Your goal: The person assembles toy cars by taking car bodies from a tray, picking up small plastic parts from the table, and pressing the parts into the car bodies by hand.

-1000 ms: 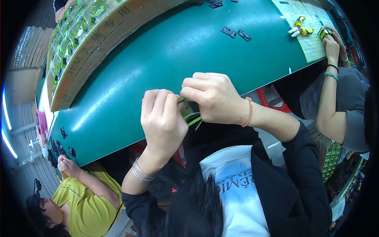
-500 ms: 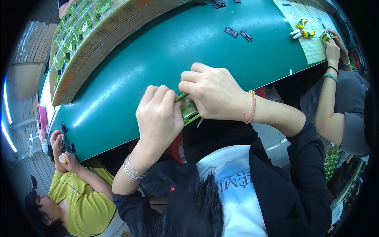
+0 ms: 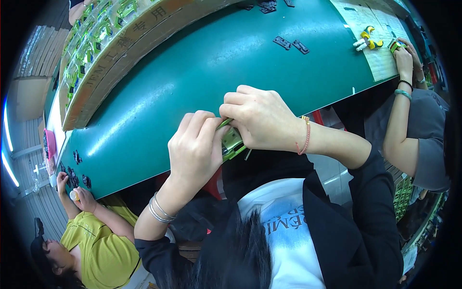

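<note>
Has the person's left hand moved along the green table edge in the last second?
Cannot tell. The left hand sits at the green table edge beside the right hand, both on the small green part; the head camera itself shifted.

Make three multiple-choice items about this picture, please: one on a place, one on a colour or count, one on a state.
1. Where does the small green part lie?
A. Between the person's two hands, at the near edge of the table
B. In the cardboard tray
C. On the paper sheet

2. What colour is the table top?
A. Grey
B. Green
C. White

3. How are the left hand and the right hand occupied?
A. Both lie flat and empty
B. Only the left one holds something
C. Both are closed on the small green part

Answers:
1. A: the part shows between the fingers of both hands, over the table edge.
2. B: the bare surface is dark green.
3. C: the fingers of both hands curl around the part.
</note>
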Action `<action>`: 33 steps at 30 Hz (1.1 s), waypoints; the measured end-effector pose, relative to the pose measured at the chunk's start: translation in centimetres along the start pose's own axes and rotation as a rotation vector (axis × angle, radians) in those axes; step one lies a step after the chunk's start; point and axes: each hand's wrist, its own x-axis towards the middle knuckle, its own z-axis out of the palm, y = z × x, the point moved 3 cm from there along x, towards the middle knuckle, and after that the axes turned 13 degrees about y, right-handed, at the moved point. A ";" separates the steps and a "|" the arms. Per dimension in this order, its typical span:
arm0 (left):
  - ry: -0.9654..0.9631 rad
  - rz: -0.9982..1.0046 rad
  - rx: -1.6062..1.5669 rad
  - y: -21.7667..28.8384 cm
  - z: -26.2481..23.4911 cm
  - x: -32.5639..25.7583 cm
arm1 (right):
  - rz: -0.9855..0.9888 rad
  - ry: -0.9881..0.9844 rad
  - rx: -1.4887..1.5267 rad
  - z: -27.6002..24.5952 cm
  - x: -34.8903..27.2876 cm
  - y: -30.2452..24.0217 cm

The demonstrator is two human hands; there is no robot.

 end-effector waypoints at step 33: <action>-0.133 -0.656 -0.866 1.1 -5.6 0.8 | 1.015 -0.222 1.666 -0.9 -3.9 -1.3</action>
